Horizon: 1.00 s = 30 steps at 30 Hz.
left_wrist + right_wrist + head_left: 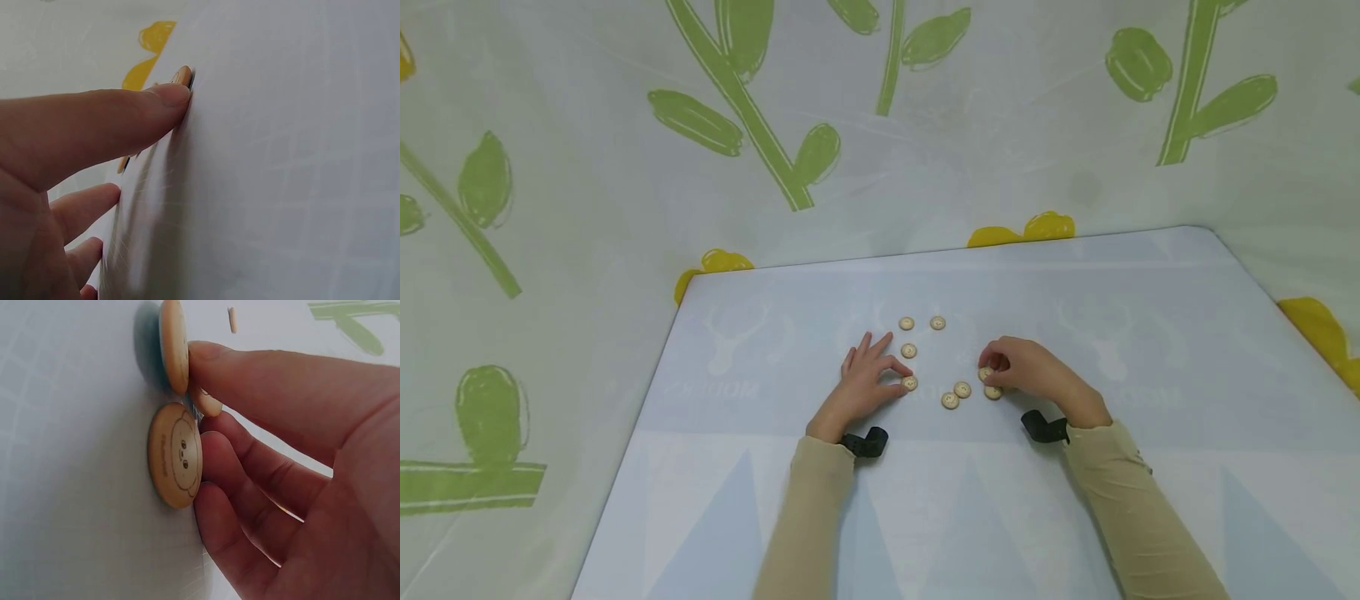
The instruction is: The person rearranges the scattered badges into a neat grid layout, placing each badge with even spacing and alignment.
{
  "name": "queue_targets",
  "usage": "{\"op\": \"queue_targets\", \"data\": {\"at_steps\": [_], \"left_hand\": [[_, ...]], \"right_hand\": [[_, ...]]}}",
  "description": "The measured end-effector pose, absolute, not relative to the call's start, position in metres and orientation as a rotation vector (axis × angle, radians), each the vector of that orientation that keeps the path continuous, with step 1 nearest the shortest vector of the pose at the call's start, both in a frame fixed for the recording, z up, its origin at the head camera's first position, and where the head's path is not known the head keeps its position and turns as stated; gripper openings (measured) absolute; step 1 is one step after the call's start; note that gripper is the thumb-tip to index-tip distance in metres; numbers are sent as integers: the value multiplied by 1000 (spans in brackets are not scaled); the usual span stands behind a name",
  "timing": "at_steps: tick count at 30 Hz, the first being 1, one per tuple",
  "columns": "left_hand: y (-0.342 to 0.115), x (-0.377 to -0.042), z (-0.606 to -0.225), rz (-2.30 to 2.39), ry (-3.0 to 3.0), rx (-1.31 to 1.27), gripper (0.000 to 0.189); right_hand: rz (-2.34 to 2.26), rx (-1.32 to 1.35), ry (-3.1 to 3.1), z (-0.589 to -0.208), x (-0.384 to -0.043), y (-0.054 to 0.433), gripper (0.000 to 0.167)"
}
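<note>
The small round wooden pieces look like buttons, with a simple face drawn on top. My left hand (867,385) pinches one wooden disc (910,383) between thumb and index finger, the other fingers spread on the table. In the left wrist view the thumb covers most of that disc (183,75). With thumb and fingertips my right hand (1026,367) pinches another disc (986,375), partly hidden behind the thumb in the right wrist view. Right below it lies a face-up disc (175,456), close against the curled fingers. Left of these lie two more, a disc (962,389) and a disc (950,401).
Beyond the left hand, a disc (908,351) and a disc (906,323) continue a column upward, with another disc (937,322) to the right of the top one. The pale blue patterned table (970,500) ends at a back edge before a leaf-print cloth (925,183).
</note>
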<state>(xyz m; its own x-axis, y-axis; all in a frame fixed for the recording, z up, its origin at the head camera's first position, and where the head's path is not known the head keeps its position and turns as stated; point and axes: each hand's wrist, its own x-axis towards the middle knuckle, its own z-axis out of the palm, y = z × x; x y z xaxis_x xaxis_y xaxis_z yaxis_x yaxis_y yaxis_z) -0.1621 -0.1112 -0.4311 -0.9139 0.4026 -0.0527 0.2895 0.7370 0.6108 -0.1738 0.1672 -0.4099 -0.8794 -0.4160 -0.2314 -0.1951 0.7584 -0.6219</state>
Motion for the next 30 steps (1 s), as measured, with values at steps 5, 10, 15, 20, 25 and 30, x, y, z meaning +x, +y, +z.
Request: {"op": "queue_targets", "data": {"at_steps": [5,10,15,20,25,30], "left_hand": [[-111,-163,-431,900,2754,528,12],[-111,-163,-431,906,2754,527,12],[-110,-162,-430,917,2754,535,12],[-109,-162,-430,915,2760,545,13],[-110,-162,-429,912,2768,545,13],[-110,-162,-432,929,2765,554,13]], "right_hand": [[-867,-468,2603,-410,-175,168,13],[-877,-469,2596,-411,-175,169,11],[-921,-450,2567,-413,-176,171,11],[-958,-438,2558,-414,-177,174,13],[-987,-415,2545,-415,-179,175,15],[-1012,-422,2535,-418,-180,178,18]]}}
